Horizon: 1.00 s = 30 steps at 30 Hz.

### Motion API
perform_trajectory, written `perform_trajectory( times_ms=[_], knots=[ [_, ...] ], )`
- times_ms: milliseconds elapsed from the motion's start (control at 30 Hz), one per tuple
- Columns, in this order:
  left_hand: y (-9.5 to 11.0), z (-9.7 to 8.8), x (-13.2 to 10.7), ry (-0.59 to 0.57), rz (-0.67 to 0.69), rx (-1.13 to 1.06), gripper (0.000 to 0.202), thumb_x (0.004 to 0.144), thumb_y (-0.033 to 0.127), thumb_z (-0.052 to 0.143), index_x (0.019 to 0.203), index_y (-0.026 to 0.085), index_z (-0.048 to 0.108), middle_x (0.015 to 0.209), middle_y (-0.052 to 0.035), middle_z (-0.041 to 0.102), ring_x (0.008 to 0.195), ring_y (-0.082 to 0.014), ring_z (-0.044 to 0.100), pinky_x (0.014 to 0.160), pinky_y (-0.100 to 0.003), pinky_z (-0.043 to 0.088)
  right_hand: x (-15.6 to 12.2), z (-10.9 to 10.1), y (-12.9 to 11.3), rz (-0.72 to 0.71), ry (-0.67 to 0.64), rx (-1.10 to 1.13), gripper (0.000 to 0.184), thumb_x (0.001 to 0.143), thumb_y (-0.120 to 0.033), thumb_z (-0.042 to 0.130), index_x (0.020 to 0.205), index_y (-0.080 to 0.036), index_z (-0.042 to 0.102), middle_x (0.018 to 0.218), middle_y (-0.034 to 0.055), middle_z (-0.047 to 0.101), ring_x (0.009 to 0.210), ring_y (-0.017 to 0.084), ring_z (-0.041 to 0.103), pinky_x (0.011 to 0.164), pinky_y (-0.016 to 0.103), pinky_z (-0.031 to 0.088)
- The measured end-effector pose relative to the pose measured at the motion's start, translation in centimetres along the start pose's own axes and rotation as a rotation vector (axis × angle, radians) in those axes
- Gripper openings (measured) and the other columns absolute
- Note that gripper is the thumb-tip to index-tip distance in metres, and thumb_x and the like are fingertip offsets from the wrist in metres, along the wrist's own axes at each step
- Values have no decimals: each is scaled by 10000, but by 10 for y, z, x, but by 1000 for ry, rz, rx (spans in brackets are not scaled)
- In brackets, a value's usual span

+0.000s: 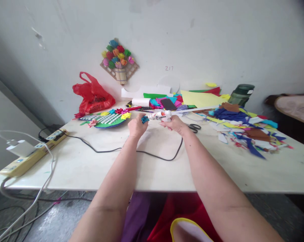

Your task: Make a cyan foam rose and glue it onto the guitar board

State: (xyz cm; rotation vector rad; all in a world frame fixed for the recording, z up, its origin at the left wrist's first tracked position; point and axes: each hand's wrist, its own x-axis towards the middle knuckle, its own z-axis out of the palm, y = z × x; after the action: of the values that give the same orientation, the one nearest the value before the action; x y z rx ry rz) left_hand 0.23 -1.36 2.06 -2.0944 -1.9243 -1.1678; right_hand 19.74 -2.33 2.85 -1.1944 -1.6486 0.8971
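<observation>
Forearms (116,183) extended over the counter (164,176), the left hand (136,127) pinches a blue piece (144,119) while the right hand (176,125) grips the glue gun (167,115); aim steadily, keeping skin clear.

We see a white table (91,171) set lengthwise below a plain, pale grey wall (204,43), which carries faint scuffs and a handwritten mark (169,68) above the table's far edge. To the table's left we note a light grey panel (5,114); beyond its right end, brown-edged furniture (298,107) with a pale top. Beneath the table we find dark grey flooring (66,222), glossy where soft light reflects.
</observation>
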Motion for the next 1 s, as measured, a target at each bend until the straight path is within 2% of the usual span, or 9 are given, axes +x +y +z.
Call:
perform_trajectory(
  times_ms=[100, 233, 333, 433, 767, 1000],
  knots=[
    [1, -1, 0, -10, 0, 11, 359, 714, 335, 612, 1065, 260, 583, 810, -55, 668, 830, -265, 620, 720, -331, 418, 0, 0, -2, -33, 12, -80, 236, 599, -343, 679, 707, -140, 627, 588, 2, 592, 458, 97, 475, 426, 217, 359],
    [1, -1, 0, -16, 2, 31, 364, 721, 354, 606, 1072, 262, 583, 821, -53, 671, 822, -255, 622, 711, -323, 422, 2, -1, -1, -85, 33, -209, 253, 636, -358, 667, 788, -155, 661, 770, 28, 667, 711, 178, 610, 596, 247, 448],
    [0, 0, 1, -20, -4, 37, 366, 726, 360, 600, 1077, 258, 583, 830, -55, 673, 821, -257, 624, 707, -324, 422, 3, -2, -1, -109, 50, -305, 249, 666, -348, 654, 847, -178, 674, 881, 31, 690, 850, 200, 626, 731, 278, 463],
    [-2, 2, 1, -27, -5, 33, 375, 729, 365, 592, 1087, 256, 579, 848, -56, 676, 827, -257, 626, 713, -328, 421, 3, -2, -4, -132, 49, -389, 256, 686, -333, 647, 902, -200, 678, 944, 32, 697, 914, 209, 627, 795, 300, 460],
    [1, -1, 0, -43, -37, 54, 367, 741, 377, 570, 1093, 273, 566, 879, -35, 680, 862, -231, 622, 752, -312, 418, 1, -1, -6, -198, 83, -494, 264, 702, -369, 644, 914, -216, 681, 950, 51, 702, 918, 246, 637, 791, 347, 479],
    [0, -1, 1, -32, -63, -16, 330, 728, 367, 593, 1041, 262, 596, 813, -42, 671, 823, -238, 621, 723, -311, 415, 4, -5, 0, -191, 91, -403, 222, 660, -359, 670, 820, -205, 681, 853, 45, 702, 833, 233, 639, 731, 336, 474]
  ],
)
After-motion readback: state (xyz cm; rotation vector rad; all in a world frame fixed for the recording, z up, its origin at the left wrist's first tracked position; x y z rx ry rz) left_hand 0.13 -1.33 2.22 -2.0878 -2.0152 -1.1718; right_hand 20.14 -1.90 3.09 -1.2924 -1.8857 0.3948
